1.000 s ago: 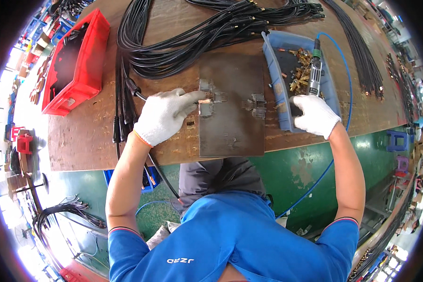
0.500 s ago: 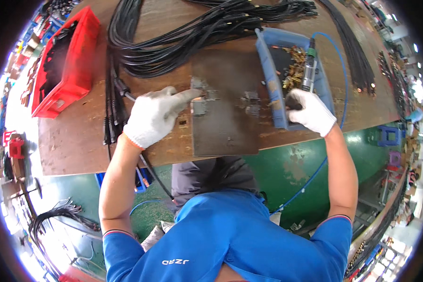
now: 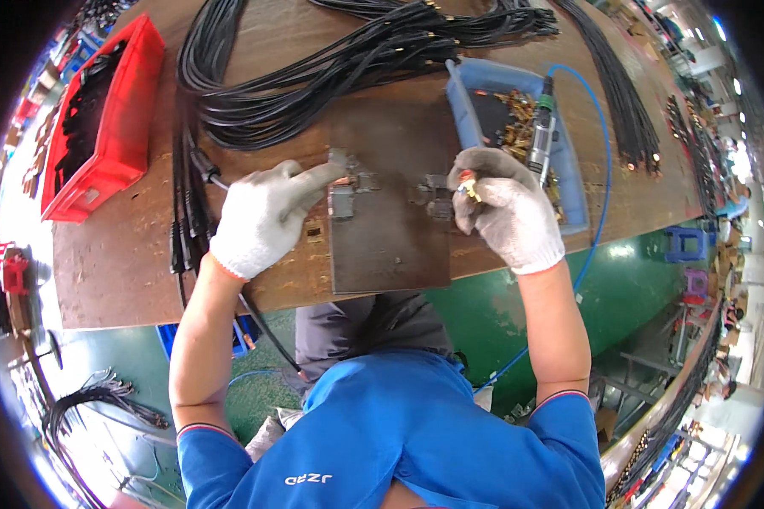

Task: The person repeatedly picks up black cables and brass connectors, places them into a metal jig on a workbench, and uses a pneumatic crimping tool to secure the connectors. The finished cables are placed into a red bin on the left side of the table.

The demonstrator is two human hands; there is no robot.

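My left hand (image 3: 259,216), in a white glove, is closed round a black cable (image 3: 272,327) that hangs below it past the table edge. Its forefinger reaches to a small metal block (image 3: 341,202) on a dark plate (image 3: 390,250); a coppery end shows at the fingertip. Most of the cable inside the glove is hidden. Between the gloved thumb and fingers of my right hand (image 3: 514,212) is a small brass fitting (image 3: 469,187), held above the plate's right side. Another metal block (image 3: 437,206) sits partly behind those fingers.
A blue bin (image 3: 575,199) of brass parts stands right of the plate, with a pneumatic screwdriver (image 3: 542,140) and its blue hose (image 3: 609,144). Black cable bundles (image 3: 272,102) lie along the back. A red bin (image 3: 127,140) of black parts stands at left.
My right hand has come out of the blue bin leftward to the plate, with a brass fitting now visible in its fingers. My left hand stays at the metal block.
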